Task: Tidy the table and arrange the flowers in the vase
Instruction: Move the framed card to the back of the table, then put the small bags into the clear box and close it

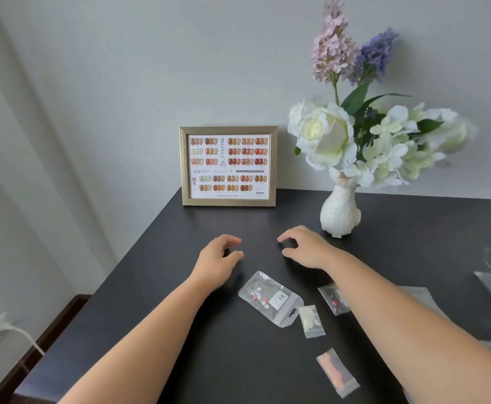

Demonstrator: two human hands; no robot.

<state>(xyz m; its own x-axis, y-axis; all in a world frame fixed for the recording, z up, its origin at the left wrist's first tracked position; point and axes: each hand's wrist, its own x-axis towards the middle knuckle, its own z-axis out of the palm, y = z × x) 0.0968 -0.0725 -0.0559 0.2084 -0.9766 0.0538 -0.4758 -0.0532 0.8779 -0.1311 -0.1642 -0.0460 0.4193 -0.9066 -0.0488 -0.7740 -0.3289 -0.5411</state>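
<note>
Reaching out over the dark table (180,287), the left hand (219,255) and the right hand (304,247) both hang loose, fingers curled, holding nothing. The white vase (340,211) with its flowers (355,141) stands just past the right hand, out to its right side, so that hand is nearer. The little plastic bags (270,298) lie back behind both hands, by the right arm; I think they still need tidying.

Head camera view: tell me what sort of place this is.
Probably a home nail-art desk or small manicure station. A framed nail colour chart stands against the wall, small packets of nail decorations lie on the black table, and a vase of flowers dresses it.
</note>
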